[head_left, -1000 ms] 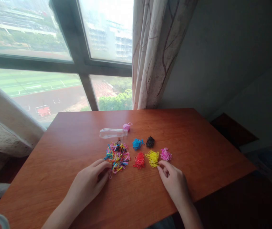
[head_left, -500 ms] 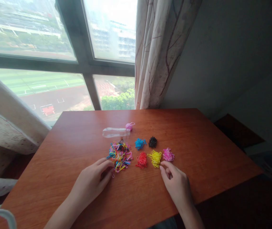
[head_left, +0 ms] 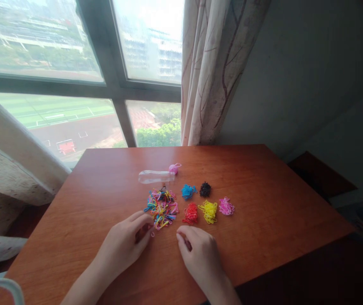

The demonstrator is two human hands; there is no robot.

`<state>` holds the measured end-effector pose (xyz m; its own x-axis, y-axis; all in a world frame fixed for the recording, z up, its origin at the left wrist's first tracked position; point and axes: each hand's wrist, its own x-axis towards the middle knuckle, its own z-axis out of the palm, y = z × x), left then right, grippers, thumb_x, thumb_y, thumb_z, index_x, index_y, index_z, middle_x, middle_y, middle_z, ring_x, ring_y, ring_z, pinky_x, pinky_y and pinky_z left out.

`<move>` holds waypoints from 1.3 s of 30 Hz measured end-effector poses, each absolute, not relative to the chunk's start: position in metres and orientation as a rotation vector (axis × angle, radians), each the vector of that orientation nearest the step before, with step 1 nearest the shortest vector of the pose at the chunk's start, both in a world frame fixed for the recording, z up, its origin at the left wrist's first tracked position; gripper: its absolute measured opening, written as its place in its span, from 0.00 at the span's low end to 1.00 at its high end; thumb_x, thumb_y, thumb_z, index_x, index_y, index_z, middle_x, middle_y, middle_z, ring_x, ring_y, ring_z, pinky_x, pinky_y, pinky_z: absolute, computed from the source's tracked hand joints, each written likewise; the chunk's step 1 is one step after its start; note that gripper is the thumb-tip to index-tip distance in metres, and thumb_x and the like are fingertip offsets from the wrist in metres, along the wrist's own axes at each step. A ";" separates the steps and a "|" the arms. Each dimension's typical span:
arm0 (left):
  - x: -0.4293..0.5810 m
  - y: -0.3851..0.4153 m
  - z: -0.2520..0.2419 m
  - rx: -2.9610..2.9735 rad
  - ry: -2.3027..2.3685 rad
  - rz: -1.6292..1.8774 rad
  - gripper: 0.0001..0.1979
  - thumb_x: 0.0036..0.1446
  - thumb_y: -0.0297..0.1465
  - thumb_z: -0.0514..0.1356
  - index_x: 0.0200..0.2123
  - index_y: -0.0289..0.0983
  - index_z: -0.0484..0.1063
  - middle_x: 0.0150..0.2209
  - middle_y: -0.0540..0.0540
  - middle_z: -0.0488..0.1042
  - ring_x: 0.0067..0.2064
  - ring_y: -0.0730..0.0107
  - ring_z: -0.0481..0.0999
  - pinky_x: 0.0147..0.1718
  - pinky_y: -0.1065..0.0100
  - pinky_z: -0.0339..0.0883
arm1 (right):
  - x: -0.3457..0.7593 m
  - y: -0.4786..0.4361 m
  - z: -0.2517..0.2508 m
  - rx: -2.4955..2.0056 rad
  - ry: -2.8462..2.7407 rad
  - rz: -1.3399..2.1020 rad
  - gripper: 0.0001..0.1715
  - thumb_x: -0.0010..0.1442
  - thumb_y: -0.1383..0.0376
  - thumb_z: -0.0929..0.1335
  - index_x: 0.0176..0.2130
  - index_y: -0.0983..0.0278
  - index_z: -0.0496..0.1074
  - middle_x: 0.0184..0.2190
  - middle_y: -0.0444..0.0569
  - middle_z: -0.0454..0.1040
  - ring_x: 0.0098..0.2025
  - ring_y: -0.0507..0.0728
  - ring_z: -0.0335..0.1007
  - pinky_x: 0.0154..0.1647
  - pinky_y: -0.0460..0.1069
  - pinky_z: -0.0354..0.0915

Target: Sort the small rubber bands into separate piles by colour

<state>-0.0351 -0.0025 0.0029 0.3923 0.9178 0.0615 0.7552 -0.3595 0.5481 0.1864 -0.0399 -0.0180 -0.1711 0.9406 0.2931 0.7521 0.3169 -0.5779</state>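
A mixed pile of small coloured loops (head_left: pixel 162 207) lies on the wooden table. My left hand (head_left: pixel 130 237) rests at its near-left edge, thumb and fingertips closed; a small pink loop (head_left: pixel 152 234) shows right at the tips, and whether it is gripped is unclear. Sorted by colour to the right are red loops (head_left: pixel 191 213), yellow loops (head_left: pixel 208 211), pink loops (head_left: pixel 226 206), blue loops (head_left: pixel 188 192) and black loops (head_left: pixel 205 189). Just below the red heap, my right hand (head_left: pixel 199 250) has thumb and forefinger brought together, with nothing visible between them.
Behind the heaps lies a clear plastic bottle (head_left: pixel 156 177) on its side, a pink cap (head_left: pixel 173 169) with a loop at its mouth. The table (head_left: pixel 264 190) reaches to the window and curtain (head_left: pixel 197 84). A white curved rail (head_left: pixel 8 283) is at lower left.
My right hand has moved left from beside the yellow heap to below the red one. My left hand stays at the mixed pile. The view has shifted slightly.
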 end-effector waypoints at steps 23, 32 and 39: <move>-0.032 -0.004 0.003 2.221 1.454 0.577 0.09 0.59 0.26 0.54 0.38 0.41 0.73 0.33 0.51 0.75 0.26 0.75 0.71 0.28 0.75 0.63 | 0.176 -0.040 -0.019 -1.500 -2.043 0.413 0.09 0.63 0.71 0.64 0.32 0.60 0.69 0.26 0.42 0.73 0.29 0.53 0.68 0.31 0.46 0.53; -0.032 -0.003 0.000 2.173 1.421 0.604 0.09 0.58 0.26 0.55 0.37 0.40 0.74 0.31 0.51 0.74 0.27 0.75 0.69 0.28 0.75 0.62 | 0.176 -0.039 -0.019 -1.491 -2.049 0.405 0.09 0.62 0.71 0.64 0.33 0.60 0.70 0.27 0.42 0.74 0.30 0.53 0.70 0.32 0.45 0.56; -0.030 -0.001 0.002 2.166 1.403 0.617 0.08 0.61 0.28 0.54 0.36 0.40 0.73 0.31 0.50 0.73 0.27 0.74 0.70 0.28 0.74 0.62 | 0.176 -0.040 -0.019 -1.479 -2.058 0.421 0.08 0.62 0.72 0.65 0.34 0.60 0.70 0.30 0.42 0.75 0.32 0.53 0.72 0.34 0.45 0.57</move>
